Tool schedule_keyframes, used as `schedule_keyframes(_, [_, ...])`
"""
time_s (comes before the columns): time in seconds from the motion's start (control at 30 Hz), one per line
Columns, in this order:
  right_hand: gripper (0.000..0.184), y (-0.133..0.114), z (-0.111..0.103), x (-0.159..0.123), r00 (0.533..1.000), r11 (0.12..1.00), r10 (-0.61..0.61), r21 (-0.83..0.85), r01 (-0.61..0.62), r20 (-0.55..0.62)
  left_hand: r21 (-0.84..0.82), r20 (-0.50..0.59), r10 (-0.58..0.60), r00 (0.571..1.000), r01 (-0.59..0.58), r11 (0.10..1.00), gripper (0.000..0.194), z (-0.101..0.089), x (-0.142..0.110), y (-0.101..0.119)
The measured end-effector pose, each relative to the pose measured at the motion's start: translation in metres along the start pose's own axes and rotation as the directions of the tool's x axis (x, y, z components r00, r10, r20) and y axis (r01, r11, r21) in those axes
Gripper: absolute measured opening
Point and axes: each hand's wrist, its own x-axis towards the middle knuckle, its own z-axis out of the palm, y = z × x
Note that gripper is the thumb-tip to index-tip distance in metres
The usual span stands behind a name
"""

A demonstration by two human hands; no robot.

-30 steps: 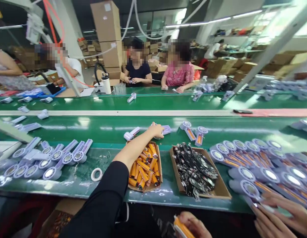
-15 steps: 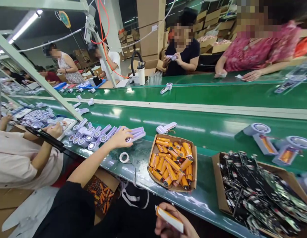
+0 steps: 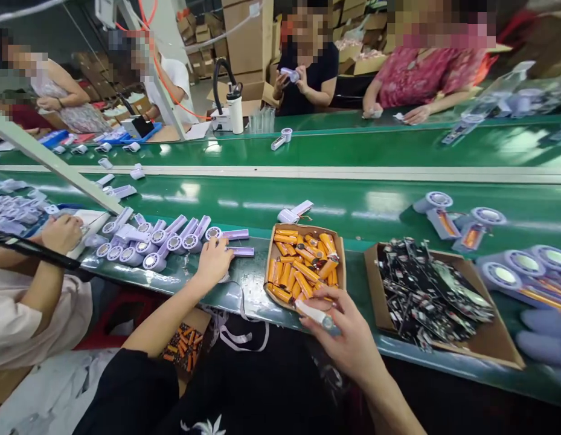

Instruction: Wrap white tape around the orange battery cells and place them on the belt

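My left hand (image 3: 215,261) is over the bench, its fingers curled on the end of a lavender handheld-fan housing (image 3: 242,251). A second housing (image 3: 235,234) lies just behind it, with a cluster of round-headed lavender housings (image 3: 156,238) to the left. My right hand (image 3: 346,332) grips an orange-wrapped battery with a white strip along it (image 3: 314,314), tilted, at the front edge of a carton. That cardboard box (image 3: 267,279) holds many orange batteries (image 3: 302,266). The tape roll is mostly hidden by my left hand.
A carton (image 3: 375,290) of dark circuit boards (image 3: 429,290) stands to the right, with more fan housings (image 3: 525,266) beyond. Behind runs a green conveyor belt (image 3: 226,193). A co-worker's hands (image 3: 63,232) are at the left; other people sit across the belt.
My right hand has risen from below the bench edge to the battery box, carrying the white-stripped battery. My left hand has shifted toward me on the housings. The whole view has turned right.
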Motion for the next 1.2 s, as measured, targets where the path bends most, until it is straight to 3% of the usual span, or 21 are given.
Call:
schedule_keyframes(0.1, [0.02, -0.001, 0.003, 0.001, 0.997, 0.995, 0.082, 0.048, -0.082, 0.0, -0.028, -0.017, 0.0, 1.0, 0.0, 1.0, 0.04, 0.004, 0.002, 0.0])
schedule_keyframes(0.23, [0.046, 0.0, 0.013, -0.001, 0.958, 0.954, 0.284, 0.098, -0.285, 0.03, -0.066, -0.008, 0.01, 1.0, -0.01, 0.998, 0.041, 0.009, 0.009, -0.006])
schedule_keyframes(0.33, [0.037, 0.004, 0.021, -0.005, 0.953, 0.949, 0.301, 0.083, -0.303, 0.028, -0.072, -0.016, 0.049, 0.999, -0.05, 0.996, 0.036, 0.008, 0.001, -0.007])
schedule_keyframes(0.43, [0.057, 0.011, 0.022, -0.01, 0.949, 0.948, 0.314, 0.048, -0.314, -0.001, -0.068, -0.156, 0.162, 0.975, -0.174, 0.982, 0.03, -0.005, -0.004, -0.007])
schedule_keyframes(0.47, [0.061, 0.014, 0.02, -0.01, 0.954, 0.954, 0.299, 0.031, -0.299, -0.007, -0.057, -0.22, 0.206, 0.953, -0.224, 0.973, 0.03, -0.011, 0.0, -0.007])
schedule_keyframes(0.53, [0.051, 0.018, 0.016, -0.005, 0.972, 0.973, 0.232, -0.003, -0.232, -0.03, -0.046, -0.295, 0.27, 0.917, -0.295, 0.954, 0.032, -0.025, 0.025, -0.011])
schedule_keyframes(0.6, [0.034, 0.023, 0.013, 0.006, 0.983, 0.985, 0.17, -0.019, -0.172, -0.064, -0.078, -0.254, 0.305, 0.918, -0.334, 0.939, 0.038, -0.036, 0.07, -0.015])
schedule_keyframes(0.67, [0.032, 0.029, 0.011, 0.023, 0.984, 0.987, 0.159, 0.0, -0.159, -0.078, -0.128, -0.176, 0.367, 0.914, -0.391, 0.912, 0.04, -0.039, 0.125, -0.02])
schedule_keyframes(0.77, [0.043, 0.04, 0.011, 0.058, 0.975, 0.974, 0.22, 0.06, -0.217, -0.039, -0.174, -0.098, 0.454, 0.886, -0.464, 0.868, 0.035, -0.032, 0.199, -0.025])
schedule_keyframes(0.87, [0.046, 0.054, 0.013, 0.105, 0.968, 0.966, 0.251, 0.066, -0.252, 0.016, -0.237, -0.008, 0.512, 0.859, -0.499, 0.833, 0.023, -0.017, 0.244, -0.028])
schedule_keyframes(1.0, [0.041, 0.08, 0.038, 0.179, 0.952, 0.974, 0.221, -0.005, -0.225, 0.21, -0.336, 0.062, 0.544, 0.837, -0.495, 0.801, 0.026, -0.004, 0.265, -0.031])
schedule_keyframes(1.1, [0.042, 0.104, 0.076, 0.228, 0.867, 0.954, 0.255, -0.256, -0.155, 0.427, -0.372, 0.04, 0.488, 0.872, -0.44, 0.817, 0.034, 0.0, 0.266, -0.029])
schedule_keyframes(1.2, [0.041, 0.122, 0.112, 0.254, 0.79, 0.903, 0.299, -0.426, -0.053, 0.536, -0.386, 0.014, 0.421, 0.907, -0.384, 0.839, 0.036, 0.004, 0.264, -0.02])
